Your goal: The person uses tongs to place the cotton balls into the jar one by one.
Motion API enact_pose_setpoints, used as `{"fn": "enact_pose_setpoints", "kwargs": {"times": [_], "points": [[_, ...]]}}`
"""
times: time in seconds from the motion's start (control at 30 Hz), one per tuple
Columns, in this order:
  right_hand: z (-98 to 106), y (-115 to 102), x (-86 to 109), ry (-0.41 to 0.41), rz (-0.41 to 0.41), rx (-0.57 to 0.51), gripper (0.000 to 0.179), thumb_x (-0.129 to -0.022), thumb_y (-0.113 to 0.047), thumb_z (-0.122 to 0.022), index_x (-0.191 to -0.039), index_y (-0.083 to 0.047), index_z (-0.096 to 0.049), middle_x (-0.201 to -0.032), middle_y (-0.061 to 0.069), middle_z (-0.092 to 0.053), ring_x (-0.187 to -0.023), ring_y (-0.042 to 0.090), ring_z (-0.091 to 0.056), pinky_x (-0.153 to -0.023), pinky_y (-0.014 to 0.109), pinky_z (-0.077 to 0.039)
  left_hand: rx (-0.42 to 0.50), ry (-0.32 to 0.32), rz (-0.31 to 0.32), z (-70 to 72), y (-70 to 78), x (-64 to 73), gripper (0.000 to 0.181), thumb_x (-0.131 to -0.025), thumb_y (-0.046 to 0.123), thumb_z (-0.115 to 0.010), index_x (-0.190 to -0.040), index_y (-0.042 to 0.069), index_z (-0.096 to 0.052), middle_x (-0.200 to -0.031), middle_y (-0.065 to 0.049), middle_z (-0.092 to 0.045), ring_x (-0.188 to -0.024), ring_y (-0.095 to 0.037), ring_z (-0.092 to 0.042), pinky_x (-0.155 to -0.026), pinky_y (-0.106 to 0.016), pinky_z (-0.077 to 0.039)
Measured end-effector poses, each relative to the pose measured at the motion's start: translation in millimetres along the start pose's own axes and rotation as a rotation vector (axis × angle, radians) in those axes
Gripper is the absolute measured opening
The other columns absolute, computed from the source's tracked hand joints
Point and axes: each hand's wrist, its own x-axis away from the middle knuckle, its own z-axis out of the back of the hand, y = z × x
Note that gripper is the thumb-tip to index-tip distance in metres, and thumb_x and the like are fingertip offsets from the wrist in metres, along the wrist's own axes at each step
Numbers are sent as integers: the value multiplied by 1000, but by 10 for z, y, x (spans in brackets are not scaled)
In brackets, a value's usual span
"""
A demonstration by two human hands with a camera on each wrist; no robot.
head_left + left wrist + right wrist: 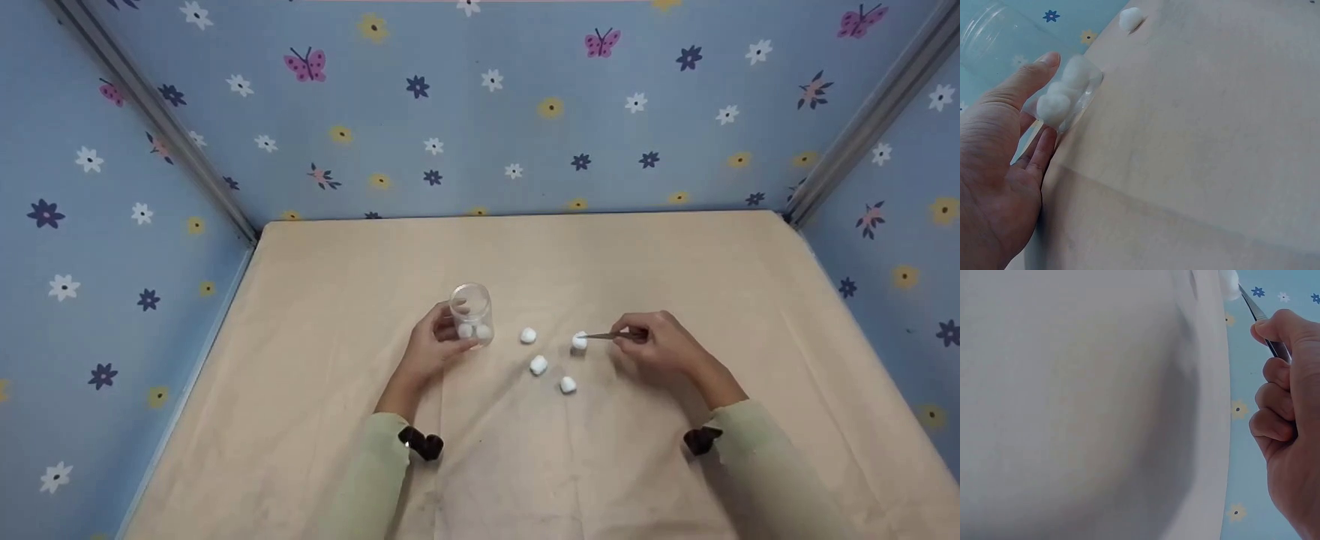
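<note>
My left hand (433,346) grips a clear plastic jar (472,304), its open mouth facing up. Several white cotton balls (1054,108) lie in the bottom of the jar, seen through its wall in the left wrist view. My right hand (664,343) pinches metal tweezers (604,336) between thumb and forefinger, the other fingers curled in. At the tweezers' tips is a cotton ball (579,342), also seen at the top of the right wrist view. Between the hands, three loose cotton balls lie on the cloth: one near the jar (529,335), two lower down.
A beige cloth (510,465) with creases covers the table. Blue panels (480,112) printed with flowers and butterflies stand at the back and both sides, with grey posts (874,112) at the corners. Dark wrist cameras (424,444) sit on both sleeves.
</note>
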Motion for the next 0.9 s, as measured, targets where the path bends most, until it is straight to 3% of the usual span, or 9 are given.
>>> {"fn": "enact_pose_setpoints", "kwargs": {"times": [0.43,0.73,0.9], "points": [[103,-84,-119,30,54,4,8,-97,-3,-81,-103,-7,-84,-75,1,-66,-68,4,-48,-65,23,-40,-30,5,3,3,2,-26,70,-94,-2,-87,-158,6,-58,-146,-23,-69,-136,-38,-73,-115,-46,-62],[226,-159,-202,50,86,0,7,-99,-3,-79,-103,-6,-83,-69,1,-63,-62,1,-42,-61,23,-37,-15,-10,-13,18,-12,-23,68,-95,-1,-86,-158,9,-59,-148,-22,-69,-136,-39,-73,-106,-38,-65],[284,-196,-241,63,97,9,7,-98,-3,-79,-103,-6,-83,-69,0,-63,-62,0,-42,-61,23,-37,-20,-10,-5,13,0,-4,70,-96,2,-87,-160,11,-58,-151,-23,-68,-138,-41,-72,-109,-41,-64]]}}
